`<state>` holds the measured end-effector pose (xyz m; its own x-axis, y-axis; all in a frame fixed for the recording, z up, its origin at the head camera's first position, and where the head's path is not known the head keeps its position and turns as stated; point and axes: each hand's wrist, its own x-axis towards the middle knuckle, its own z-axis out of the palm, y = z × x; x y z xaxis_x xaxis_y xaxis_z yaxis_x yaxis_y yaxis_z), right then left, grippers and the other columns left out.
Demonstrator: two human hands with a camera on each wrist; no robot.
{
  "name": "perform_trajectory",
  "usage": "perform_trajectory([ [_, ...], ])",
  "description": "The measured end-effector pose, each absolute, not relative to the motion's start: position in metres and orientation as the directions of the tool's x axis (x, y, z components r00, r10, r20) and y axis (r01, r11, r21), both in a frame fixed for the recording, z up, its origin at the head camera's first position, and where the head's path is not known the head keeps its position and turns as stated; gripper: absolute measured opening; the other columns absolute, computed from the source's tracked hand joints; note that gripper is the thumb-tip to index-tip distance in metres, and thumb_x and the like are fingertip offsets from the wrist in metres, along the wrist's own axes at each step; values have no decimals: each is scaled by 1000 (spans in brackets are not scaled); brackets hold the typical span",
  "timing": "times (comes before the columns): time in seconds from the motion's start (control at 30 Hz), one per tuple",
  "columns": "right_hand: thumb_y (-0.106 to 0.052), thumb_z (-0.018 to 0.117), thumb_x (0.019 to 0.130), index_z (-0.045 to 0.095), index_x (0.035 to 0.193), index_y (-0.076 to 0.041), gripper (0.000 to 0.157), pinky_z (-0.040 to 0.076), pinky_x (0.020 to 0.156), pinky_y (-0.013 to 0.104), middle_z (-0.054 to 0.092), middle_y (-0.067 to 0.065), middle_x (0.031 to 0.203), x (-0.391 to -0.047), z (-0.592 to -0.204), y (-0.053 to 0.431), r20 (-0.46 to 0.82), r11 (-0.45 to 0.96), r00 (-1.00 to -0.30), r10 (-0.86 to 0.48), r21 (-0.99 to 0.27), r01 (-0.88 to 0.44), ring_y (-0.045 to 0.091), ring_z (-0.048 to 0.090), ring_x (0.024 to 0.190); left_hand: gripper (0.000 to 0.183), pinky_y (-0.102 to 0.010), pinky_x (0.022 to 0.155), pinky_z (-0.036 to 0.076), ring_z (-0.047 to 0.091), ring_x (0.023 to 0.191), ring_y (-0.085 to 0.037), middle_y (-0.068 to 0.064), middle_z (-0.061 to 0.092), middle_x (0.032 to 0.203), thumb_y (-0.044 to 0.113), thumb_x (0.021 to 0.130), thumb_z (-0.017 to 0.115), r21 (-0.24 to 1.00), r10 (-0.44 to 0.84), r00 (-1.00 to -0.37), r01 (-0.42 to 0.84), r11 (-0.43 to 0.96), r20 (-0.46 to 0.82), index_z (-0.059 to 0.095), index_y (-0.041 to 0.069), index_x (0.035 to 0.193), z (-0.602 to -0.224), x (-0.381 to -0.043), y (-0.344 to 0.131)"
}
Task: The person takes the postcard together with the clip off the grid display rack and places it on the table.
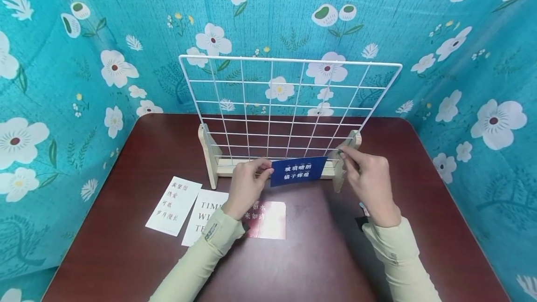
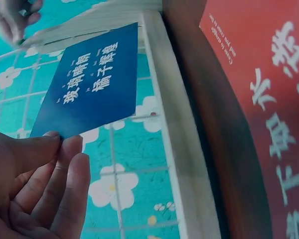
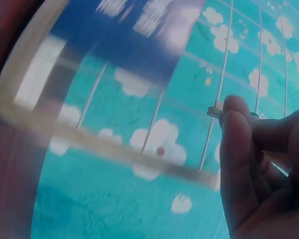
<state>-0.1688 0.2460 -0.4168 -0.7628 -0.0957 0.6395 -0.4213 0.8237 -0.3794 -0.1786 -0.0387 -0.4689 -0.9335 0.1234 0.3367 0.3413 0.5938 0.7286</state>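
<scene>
Blue paper card (image 1: 298, 170) hangs against the white wire grid panel (image 1: 289, 106), pinched at its corner by the left hand (image 1: 245, 188); the right hand (image 1: 369, 185) pinches a small clip (image 3: 215, 110) beside it. Loosening either pinch could drop card or clip.

Both hands are raised side by side, left hand (image 1: 244, 185) and right hand (image 1: 369, 183), fingers pinched.

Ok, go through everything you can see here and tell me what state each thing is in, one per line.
Blue card: held against the grid's bottom row, pinched at its left edge.
Left hand: pinching the blue card.
Right hand: pinching a small clip by the grid wire.
Wire grid: upright in its wooden stand.
Red card: flat on the table.
Two white cards: flat on the table.
</scene>
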Motion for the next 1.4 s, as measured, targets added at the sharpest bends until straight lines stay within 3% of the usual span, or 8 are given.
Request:
perform_trajectory([
  [0.1,4,72,90,81,104,1,16,31,52,22,70,12,64,-164,-420,261,644,850,-762,-69,-362,-383,13,46,50,11,-34,77,61,78,80,-17,-6,82,90,10,91,79,751,100,-939,324,575,330,79,6,101,-463,-171,-51],
  [0.3,-1,69,95,77,107,3,15,39,55,21,77,19,82,-150,-431,293,579,886,-814,46,-399,-234,28,66,58,9,-30,73,59,76,77,-15,-5,82,88,9,92,79,771,94,-947,305,559,307,79,6,100,-456,-156,-71],
  [0.5,-5,62,99,74,109,6,19,40,53,25,76,25,83,-134,-445,318,454,897,-875,169,-438,-54,30,65,57,10,-24,70,56,74,74,-12,-5,81,85,7,90,80,779,102,-957,281,561,272,79,7,100,-458,-142,-85],
  [0.63,-4,62,96,74,104,7,18,50,58,47,75,27,83,-127,-457,334,426,908,-884,192,-420,-5,37,64,62,11,-23,69,58,76,74,-16,-6,81,86,6,91,79,794,89,-966,249,554,241,79,6,101,-458,-134,-96],
  [0.77,-5,63,93,74,101,8,19,51,66,63,73,28,80,-120,-467,347,402,918,-898,177,-397,3,42,64,63,11,-22,69,58,78,77,-21,-6,80,86,6,92,78,817,85,-980,199,542,182,78,5,103,-459,-125,-108],
  [0.93,-4,64,90,75,96,6,16,53,64,64,73,27,79,-117,-475,360,352,927,-928,124,-374,-18,38,64,62,13,-21,72,59,76,79,-15,-5,80,87,5,91,78,817,71,-990,141,559,122,78,5,104,-460,-113,-124],
  [1.23,-1,62,87,74,98,8,18,50,62,61,72,30,88,-127,-479,375,138,941,-988,70,-339,19,34,60,67,8,-21,74,58,72,81,-7,-1,79,87,5,92,77,811,84,-996,22,585,-33,78,7,99,-474,-92,-140],
  [1.4,-4,64,87,73,90,2,11,48,59,55,68,22,78,-123,-490,378,46,943,-996,71,-329,53,32,56,65,7,-22,76,57,71,80,-6,0,78,86,3,91,76,802,112,-986,-34,596,-125,78,8,96,-481,-83,-145],
])
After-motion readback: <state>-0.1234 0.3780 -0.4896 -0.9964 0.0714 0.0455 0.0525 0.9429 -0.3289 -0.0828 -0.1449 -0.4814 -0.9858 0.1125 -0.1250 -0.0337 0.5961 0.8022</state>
